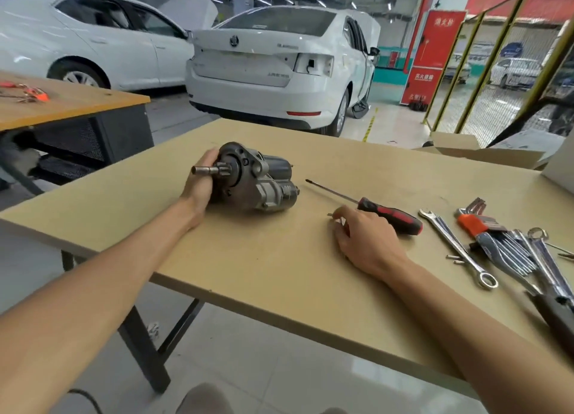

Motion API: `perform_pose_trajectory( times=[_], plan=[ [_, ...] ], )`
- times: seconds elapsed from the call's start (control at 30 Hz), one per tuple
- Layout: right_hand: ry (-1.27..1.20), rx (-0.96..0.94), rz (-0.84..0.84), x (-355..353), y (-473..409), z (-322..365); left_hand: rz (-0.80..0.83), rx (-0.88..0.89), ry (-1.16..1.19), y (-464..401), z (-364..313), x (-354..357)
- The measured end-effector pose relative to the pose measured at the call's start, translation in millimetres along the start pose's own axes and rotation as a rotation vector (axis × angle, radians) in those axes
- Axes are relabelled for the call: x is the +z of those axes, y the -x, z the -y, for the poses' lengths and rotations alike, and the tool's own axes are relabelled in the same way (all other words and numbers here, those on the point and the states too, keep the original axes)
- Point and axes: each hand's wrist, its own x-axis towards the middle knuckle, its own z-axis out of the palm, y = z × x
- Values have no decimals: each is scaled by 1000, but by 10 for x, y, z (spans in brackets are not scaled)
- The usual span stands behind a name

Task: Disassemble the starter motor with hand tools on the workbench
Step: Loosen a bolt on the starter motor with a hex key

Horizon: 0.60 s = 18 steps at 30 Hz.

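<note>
Starter motor (253,177) lies on its side on the workbench (273,267), left of centre; long axis runs roughly left to right, pinion shaft (203,170) pointing left, solenoid end toward the tools. Left hand (200,182) grips the nose housing, fingers curled round it by the shaft; motor steadied. Right hand (365,238) rests on the board, well apart from the motor, fingers curled and pinching small metal pieces, probably screws (337,219); too small to be sure. Screwdriver (372,207) lies just beyond the right hand, handle nearest it, tip aimed at the motor's rear end. Judgement: right hand is the nearer to the tool; the rear end faces it. Wrenches (456,247) and hex keys (478,224) further right.
</note>
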Motion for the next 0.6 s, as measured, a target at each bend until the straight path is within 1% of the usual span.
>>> perform_pose_trajectory(
  times=[0.13, 0.2, 0.27, 0.33, 0.37, 0.4, 0.47, 0.5, 0.53, 0.57, 0.6],
  plan=[
    [61, -1, 32, 47, -211, 91, -77, 198, -177, 75, 129, 81],
    [107, 3, 56, 50, -305, 124, -100, 290, -320, 175, 89, 78],
    [142, 12, 104, 26, -370, 147, -125, 420, -478, 249, 89, 65],
    [172, 3, 153, 5, -411, 166, -116, 540, -547, 315, 63, 54],
    [189, -12, 172, 0, -424, 167, -121, 573, -520, 325, 21, 59],
    [202, -28, 188, -7, -424, 166, -147, 568, -437, 296, -33, 73],
    [205, -58, 207, -31, -409, 152, -203, 501, -248, 140, -182, 170],
    [201, -67, 215, -52, -392, 140, -177, 470, -194, 34, -245, 236],
    [199, -71, 222, -78, -379, 128, -95, 449, -186, -79, -287, 306],
    [204, -74, 228, -102, -365, 114, 62, 425, -196, -170, -309, 381],
    [208, -75, 234, -126, -354, 104, 249, 360, -191, -236, -316, 450]
  ],
)
